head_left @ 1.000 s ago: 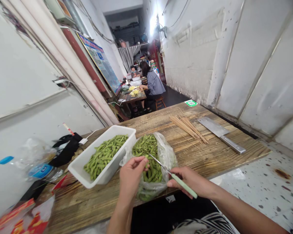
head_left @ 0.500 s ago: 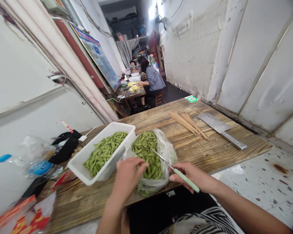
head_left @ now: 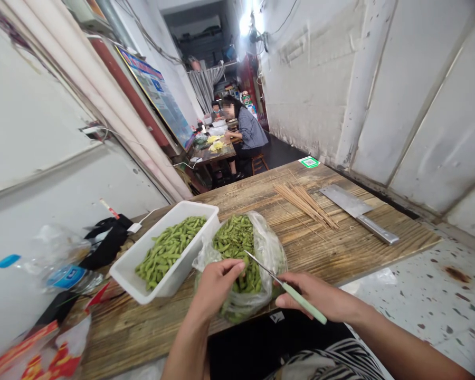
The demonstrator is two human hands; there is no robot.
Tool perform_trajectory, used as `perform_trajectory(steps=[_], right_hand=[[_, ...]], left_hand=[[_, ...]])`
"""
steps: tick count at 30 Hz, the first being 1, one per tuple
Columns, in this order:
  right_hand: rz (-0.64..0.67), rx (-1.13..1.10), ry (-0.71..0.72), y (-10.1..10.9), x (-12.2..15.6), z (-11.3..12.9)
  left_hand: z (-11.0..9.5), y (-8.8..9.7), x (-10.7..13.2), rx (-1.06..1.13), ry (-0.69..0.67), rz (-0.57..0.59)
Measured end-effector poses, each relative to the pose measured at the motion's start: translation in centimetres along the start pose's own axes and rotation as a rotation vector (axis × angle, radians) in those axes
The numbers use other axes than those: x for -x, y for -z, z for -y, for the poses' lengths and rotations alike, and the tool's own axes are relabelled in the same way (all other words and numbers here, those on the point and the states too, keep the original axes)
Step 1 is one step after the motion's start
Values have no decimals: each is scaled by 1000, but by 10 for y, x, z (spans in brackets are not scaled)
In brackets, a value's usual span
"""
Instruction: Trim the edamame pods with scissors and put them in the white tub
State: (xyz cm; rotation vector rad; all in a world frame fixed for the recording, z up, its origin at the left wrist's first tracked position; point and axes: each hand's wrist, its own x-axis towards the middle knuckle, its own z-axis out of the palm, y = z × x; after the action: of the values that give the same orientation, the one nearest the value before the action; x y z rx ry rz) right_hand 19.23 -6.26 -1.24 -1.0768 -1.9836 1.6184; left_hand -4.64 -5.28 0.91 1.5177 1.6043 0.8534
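Note:
My left hand (head_left: 217,287) is over the near left side of a clear plastic bag (head_left: 275,248) full of green edamame pods (head_left: 237,240). Its thumb and index finger are pinched together; whatever is between them is too small or hidden to make out. From the right, my right hand (head_left: 311,295) grips scissors (head_left: 301,301) with pale green handles. The narrow blades point up and left over the pods, with their tips close to my left fingertips. Left of the bag, a white plastic tub (head_left: 121,272) holds more edamame pods (head_left: 170,253).
Thin wooden skewers (head_left: 306,206) and a cleaver (head_left: 348,203) lie on the wooden table (head_left: 142,332) to the right. A plastic bottle (head_left: 65,275) and red-printed packaging (head_left: 51,359) are at the left. Two people sit at another table farther back.
My left hand has moved up and slightly right, and its fingers now pinch beside the scissor tips. My right hand and the scissors have barely shifted. A person in the background has turned.

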Motion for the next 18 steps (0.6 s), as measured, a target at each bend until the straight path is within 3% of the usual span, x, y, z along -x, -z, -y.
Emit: perform_trajectory(steps=[8, 18], right_hand=[[-18, 27, 43, -5, -3, -4], [56, -196, 3, -15, -7, -16]], left_hand=[[-2, -4, 2, -11, -50, 52], [-12, -12, 8, 143, 90, -61]])
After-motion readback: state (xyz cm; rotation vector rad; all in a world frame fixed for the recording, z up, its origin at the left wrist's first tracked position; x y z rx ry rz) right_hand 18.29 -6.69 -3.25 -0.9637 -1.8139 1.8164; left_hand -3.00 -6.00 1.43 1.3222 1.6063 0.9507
